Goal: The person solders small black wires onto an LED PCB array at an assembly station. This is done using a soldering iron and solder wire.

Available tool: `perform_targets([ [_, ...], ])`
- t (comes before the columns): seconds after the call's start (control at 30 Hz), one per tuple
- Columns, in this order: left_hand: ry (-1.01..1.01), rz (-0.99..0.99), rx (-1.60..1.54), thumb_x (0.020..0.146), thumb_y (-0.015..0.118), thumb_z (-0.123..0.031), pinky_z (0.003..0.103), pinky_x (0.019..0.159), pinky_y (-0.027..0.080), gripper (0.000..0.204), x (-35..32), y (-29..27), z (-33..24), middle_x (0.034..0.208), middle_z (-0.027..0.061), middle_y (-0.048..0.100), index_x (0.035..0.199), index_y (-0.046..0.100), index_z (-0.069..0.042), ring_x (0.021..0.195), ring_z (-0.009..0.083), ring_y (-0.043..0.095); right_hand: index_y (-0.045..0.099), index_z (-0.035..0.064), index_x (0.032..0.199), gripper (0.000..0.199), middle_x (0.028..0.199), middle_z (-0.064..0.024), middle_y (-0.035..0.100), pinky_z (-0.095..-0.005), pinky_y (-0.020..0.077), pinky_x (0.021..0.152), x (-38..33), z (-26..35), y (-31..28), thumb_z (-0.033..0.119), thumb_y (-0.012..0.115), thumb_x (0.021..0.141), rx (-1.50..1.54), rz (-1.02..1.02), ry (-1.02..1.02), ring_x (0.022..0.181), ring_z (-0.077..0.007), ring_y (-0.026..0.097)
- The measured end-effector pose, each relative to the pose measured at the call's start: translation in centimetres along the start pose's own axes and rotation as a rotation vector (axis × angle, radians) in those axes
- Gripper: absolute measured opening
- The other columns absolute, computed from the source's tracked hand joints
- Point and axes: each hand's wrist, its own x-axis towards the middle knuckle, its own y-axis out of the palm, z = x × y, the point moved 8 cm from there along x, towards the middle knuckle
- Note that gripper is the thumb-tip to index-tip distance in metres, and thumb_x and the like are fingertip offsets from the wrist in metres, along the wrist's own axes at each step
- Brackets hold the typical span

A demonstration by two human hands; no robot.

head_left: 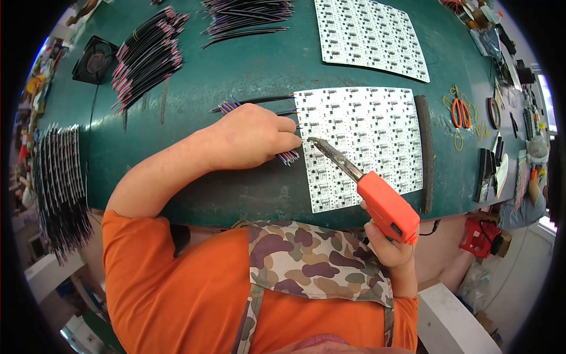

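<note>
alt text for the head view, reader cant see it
A person's right hand holds a red soldering tool, its tip near the left edge of a white circuit-board panel, while the left hand holds thin wires. More wire bundles, a second panel and orange-handled scissors lie on the green table.

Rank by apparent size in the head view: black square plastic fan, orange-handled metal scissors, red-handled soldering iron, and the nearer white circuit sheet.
Largest to smallest:
1. nearer white circuit sheet
2. red-handled soldering iron
3. black square fan
4. orange-handled scissors
</note>
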Motion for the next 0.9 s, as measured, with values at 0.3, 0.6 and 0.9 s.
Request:
perform_targets([
  [0.3,0.083,-0.078,-0.017,0.072,0.065,-0.006,0.04,0.06,0.05,0.026,0.2,-0.4,-0.4,0.076,0.0058,0.057,0.098,0.067,-0.008,0.072,0.0269,0.061,0.065,-0.0038,0.105,0.034,0.1,-0.0175,0.067,-0.0345,0.053,0.075,0.8,1.0,0.7,0.001,0.068,0.072,0.01,0.051,-0.091,0.081,-0.032,0.067],
  [0.6,0.064,-0.006,0.06,0.077,0.06,-0.01,0.039,0.064,0.051,0.021,0.4,-0.4,-1.0,0.079,0.0053,0.058,0.097,0.067,-0.008,0.074,0.0255,0.062,0.063,-0.0047,0.111,0.037,0.11,-0.0201,0.066,-0.0371,0.0538,0.079,0.1,1.0,0.8,0.003,0.069,0.075,-0.075,0.049,-0.104,0.091,-0.0341,0.068],
  [0.9,-0.002,0.079,0.089,0.079,0.058,-0.01,0.04,0.067,0.053,0.012,0.8,-0.2,-1.2,0.085,0.0069,0.061,0.088,0.063,-0.006,0.08,0.0272,0.064,0.061,-0.0054,0.114,0.042,0.11,-0.0192,0.066,-0.0363,0.0537,0.079,-1.2,-0.1,-0.1,0.005,0.071,0.075,-0.027,-0.026,-0.08,0.091,-0.0324,0.068],
])
